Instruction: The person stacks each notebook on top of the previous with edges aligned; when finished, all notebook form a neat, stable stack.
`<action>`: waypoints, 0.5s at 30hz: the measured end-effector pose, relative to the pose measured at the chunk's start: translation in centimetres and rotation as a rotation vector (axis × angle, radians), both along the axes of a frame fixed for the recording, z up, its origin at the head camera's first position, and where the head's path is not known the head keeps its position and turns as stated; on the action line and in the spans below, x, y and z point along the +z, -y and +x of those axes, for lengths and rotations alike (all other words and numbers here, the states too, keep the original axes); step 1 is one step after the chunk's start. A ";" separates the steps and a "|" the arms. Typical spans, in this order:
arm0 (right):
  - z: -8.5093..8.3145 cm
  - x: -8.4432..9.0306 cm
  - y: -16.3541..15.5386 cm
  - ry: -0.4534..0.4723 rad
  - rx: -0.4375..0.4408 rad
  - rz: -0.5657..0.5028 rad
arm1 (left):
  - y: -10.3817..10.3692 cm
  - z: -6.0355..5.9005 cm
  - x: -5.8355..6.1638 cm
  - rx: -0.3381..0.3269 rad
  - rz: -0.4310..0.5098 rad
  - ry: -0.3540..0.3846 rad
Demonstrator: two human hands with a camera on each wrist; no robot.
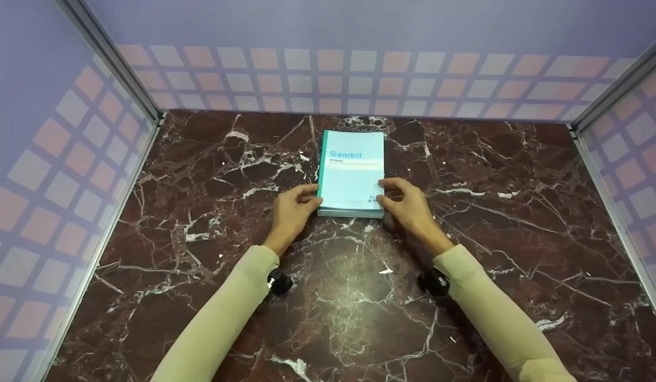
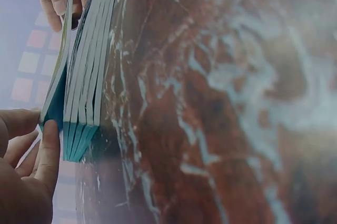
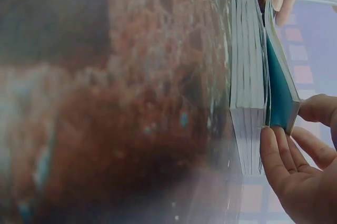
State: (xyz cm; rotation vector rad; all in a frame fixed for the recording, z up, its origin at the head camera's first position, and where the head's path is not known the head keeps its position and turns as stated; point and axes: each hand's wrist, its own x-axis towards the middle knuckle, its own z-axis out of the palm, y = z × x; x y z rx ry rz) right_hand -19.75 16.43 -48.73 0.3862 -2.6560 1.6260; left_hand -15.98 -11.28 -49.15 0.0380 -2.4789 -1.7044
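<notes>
Left hand (image 1: 291, 211) pinching top booklet (image 1: 354, 170) at 9 o'clock | right hand (image 1: 407, 204) pinching at 3 o'clock | stack (image 2: 87, 76) on table (image 1: 465, 254)

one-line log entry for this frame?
scene: stack of Gambit booklets on marble table | left hand: pinches top booklet | right hand: pinches same

Booklet stack (image 1: 353, 172) on table (image 1: 200, 223), seemingly between hands.
</notes>
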 end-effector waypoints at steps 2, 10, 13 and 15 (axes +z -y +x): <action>0.0 -0.2 0.1 -0.004 -0.007 0.021 | 0.0 -0.1 -0.1 0.011 -0.029 0.006; 0.0 -0.3 0.0 -0.027 -0.039 0.107 | -0.3 -0.2 -0.3 0.006 -0.118 -0.052; 0.1 -0.3 -0.1 -0.020 -0.029 0.141 | -0.3 -0.3 -0.4 -0.001 -0.140 -0.077; 0.1 -0.4 -0.2 -0.017 -0.016 0.159 | -0.2 -0.3 -0.5 -0.008 -0.154 -0.083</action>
